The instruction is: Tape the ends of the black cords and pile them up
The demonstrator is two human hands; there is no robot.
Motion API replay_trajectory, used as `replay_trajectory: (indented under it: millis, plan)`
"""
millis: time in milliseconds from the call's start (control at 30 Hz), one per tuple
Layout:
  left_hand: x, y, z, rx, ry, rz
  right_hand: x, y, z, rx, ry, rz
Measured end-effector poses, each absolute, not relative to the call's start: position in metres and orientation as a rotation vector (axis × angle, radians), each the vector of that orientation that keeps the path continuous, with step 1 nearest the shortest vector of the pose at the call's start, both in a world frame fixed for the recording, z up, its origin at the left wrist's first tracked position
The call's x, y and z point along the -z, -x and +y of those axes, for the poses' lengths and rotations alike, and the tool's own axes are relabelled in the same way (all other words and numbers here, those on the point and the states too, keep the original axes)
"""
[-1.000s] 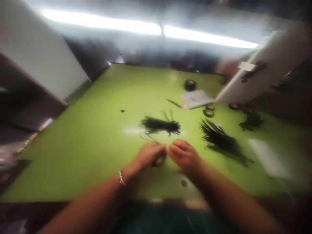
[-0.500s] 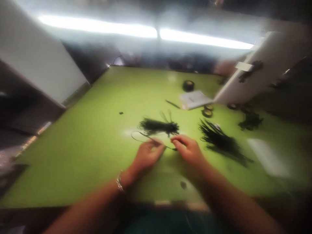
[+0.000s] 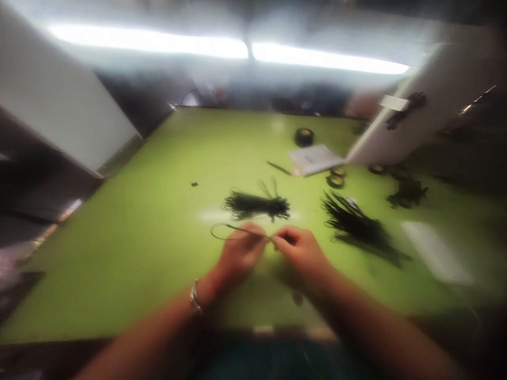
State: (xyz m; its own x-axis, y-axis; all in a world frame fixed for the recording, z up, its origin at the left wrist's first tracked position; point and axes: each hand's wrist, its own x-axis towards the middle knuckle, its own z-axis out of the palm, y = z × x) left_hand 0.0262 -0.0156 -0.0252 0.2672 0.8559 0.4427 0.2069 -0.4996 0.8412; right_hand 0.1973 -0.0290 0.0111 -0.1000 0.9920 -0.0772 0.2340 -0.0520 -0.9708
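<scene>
Pinching black wire (image 3: 233,230) — left hand (image 3: 240,254), right hand (image 3: 304,252), paper (image 3: 315,159) writing unreadable

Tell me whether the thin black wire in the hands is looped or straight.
Looped. The thin black wire curves into an oval beside the left hand, which pinches it together with the right hand.
</scene>
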Motion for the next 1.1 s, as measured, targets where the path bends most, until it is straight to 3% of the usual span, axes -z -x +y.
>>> replay_trajectory:
  millis: [167,367,533,667,933,1100]
  plan:
    - [0.019,-0.028,-0.017,-1.164,-1.778,1.001,-0.005,-0.197,-0.031,-1.054,1.312,-1.556]
    - [0.010,-0.032,-0.019,-0.754,-1.083,0.973,0.016,-0.205,-0.026,-0.080,0.928,-2.036]
    - [0.016,-0.030,-0.016,-0.748,-0.869,0.966,0.012,-0.212,-0.024,0.220,0.718,-2.260]
    - [0.016,-0.028,-0.017,-0.774,-0.927,1.002,0.011,-0.214,-0.023,0.173,0.705,-2.275]
    - [0.010,-0.029,-0.017,-1.039,-1.613,1.140,0.010,-0.207,-0.024,-0.679,1.126,-1.955]
    - [0.017,-0.030,-0.017,-1.107,-1.843,1.136,0.009,-0.202,-0.029,-0.535,1.179,-2.000]
